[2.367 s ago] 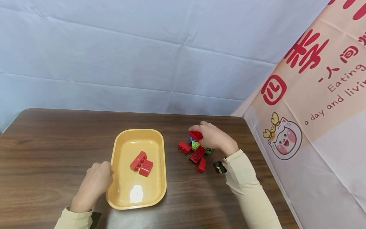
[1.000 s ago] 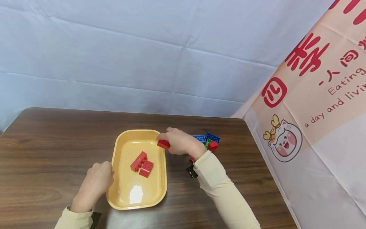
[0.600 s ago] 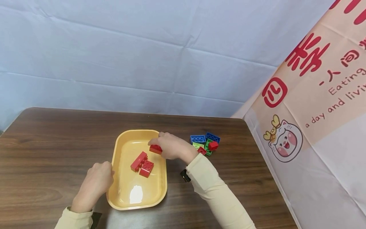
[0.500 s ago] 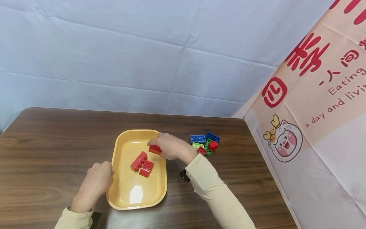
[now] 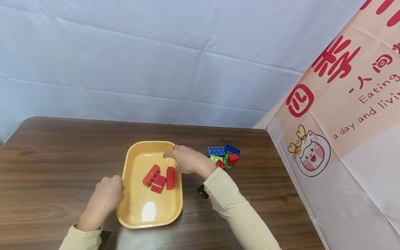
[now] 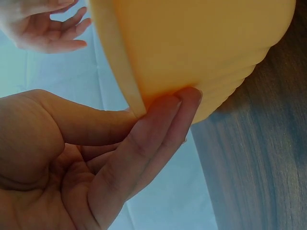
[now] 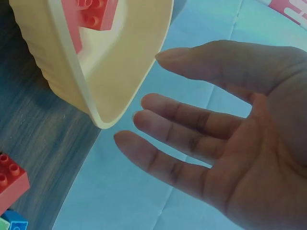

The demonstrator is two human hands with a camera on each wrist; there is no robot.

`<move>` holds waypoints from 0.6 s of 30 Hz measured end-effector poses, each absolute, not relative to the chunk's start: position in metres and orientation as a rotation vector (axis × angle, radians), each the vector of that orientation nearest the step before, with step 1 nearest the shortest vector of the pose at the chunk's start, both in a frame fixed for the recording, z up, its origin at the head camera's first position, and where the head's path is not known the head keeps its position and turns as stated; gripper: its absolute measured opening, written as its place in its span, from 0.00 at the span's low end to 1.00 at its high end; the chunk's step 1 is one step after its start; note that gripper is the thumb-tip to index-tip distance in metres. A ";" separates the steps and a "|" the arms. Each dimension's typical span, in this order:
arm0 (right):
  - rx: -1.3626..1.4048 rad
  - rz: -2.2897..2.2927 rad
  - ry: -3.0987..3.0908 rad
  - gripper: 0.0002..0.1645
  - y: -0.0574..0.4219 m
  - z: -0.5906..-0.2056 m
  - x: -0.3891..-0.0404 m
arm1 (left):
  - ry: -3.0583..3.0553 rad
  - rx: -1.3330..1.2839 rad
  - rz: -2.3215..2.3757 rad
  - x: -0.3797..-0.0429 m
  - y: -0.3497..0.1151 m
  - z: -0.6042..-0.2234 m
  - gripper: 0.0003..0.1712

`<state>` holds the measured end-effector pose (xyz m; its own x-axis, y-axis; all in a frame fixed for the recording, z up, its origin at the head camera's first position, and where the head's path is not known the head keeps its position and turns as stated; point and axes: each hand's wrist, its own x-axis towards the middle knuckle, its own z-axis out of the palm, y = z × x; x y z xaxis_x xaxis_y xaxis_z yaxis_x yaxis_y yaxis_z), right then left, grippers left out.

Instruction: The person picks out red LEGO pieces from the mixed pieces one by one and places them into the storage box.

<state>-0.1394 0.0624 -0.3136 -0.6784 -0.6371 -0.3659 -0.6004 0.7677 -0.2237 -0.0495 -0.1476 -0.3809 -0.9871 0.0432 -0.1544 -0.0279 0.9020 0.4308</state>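
Note:
My left hand pinches the left rim of a yellow plastic tray. The left wrist view shows thumb and fingers on the two sides of the tray wall. Over the tray's far right corner, my right hand is spread with nothing in it; its fingers are apart in the right wrist view. Just below that hand, a long red toy brick lies in the tray along the right wall. Left of it sit another long red brick and a shorter red brick, close together.
On the dark wooden table, a small pile of toy bricks lies right of the tray: blue bricks, a light green brick, a green one and red ones. A pale cloth hangs behind the table.
My right hand has carried a red brick leftward from the pile over the tray and let it go; the brick now lies in the tray. My left hand stays on the rim.

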 end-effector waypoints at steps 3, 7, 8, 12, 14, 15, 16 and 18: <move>-0.935 -0.110 2.538 0.34 0.064 -0.313 -0.140 | 2.899 0.000 0.662 -0.050 -0.148 -0.381 0.07; -0.942 -0.100 2.540 0.33 0.065 -0.313 -0.142 | 2.886 -0.015 0.666 -0.050 -0.148 -0.381 0.07; -0.942 -0.097 2.540 0.32 0.065 -0.313 -0.142 | 2.882 -0.019 0.665 -0.050 -0.148 -0.381 0.07; -0.920 -0.104 2.545 0.32 0.066 -0.311 -0.142 | 2.889 -0.011 0.667 -0.050 -0.148 -0.381 0.07; -0.908 -0.115 2.548 0.32 0.067 -0.311 -0.142 | 2.895 -0.006 0.667 -0.050 -0.148 -0.381 0.07; -0.905 -0.123 2.550 0.32 0.067 -0.310 -0.142 | 2.896 -0.005 0.667 -0.050 -0.148 -0.381 0.07; -0.908 -0.129 2.552 0.31 0.068 -0.310 -0.142 | 2.894 -0.008 0.668 -0.050 -0.148 -0.381 0.07; -0.918 -0.135 2.555 0.31 0.069 -0.309 -0.142 | 2.890 -0.013 0.666 -0.049 -0.147 -0.381 0.07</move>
